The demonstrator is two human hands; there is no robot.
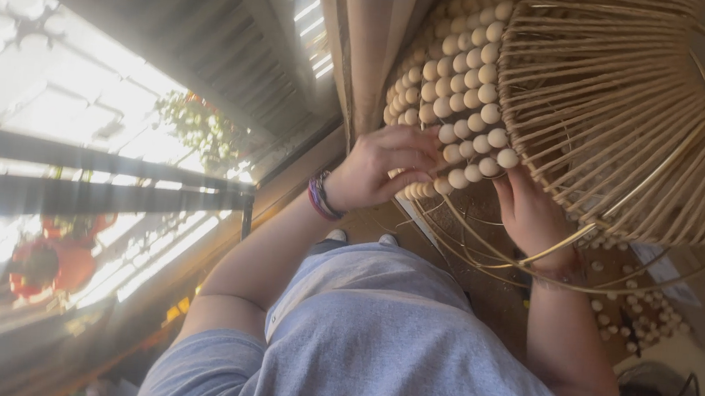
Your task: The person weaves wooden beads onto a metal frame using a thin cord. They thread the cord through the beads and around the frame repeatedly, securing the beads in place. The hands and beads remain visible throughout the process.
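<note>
A large dome-shaped frame (628, 102) of thin, pale metal ribs fills the upper right of the view, held up in front of the person's chest. Rows of round, cream wooden beads (461, 98) are strung along the ribs on its left side, smooth and matte, packed bead against bead. The left hand (384, 169) lies on the lowest rows, fingers curled and pressing on the beads. The right hand (531, 214) reaches in behind the bare ribs just beside the last beads; whether its fingers pinch anything I cannot tell. A braided bracelet (319, 197) circles the left wrist. Loose beads (641, 317) lie scattered on the brown floor below. To the left, a bright window (94, 178) shows hanging plants and red pots.
</note>
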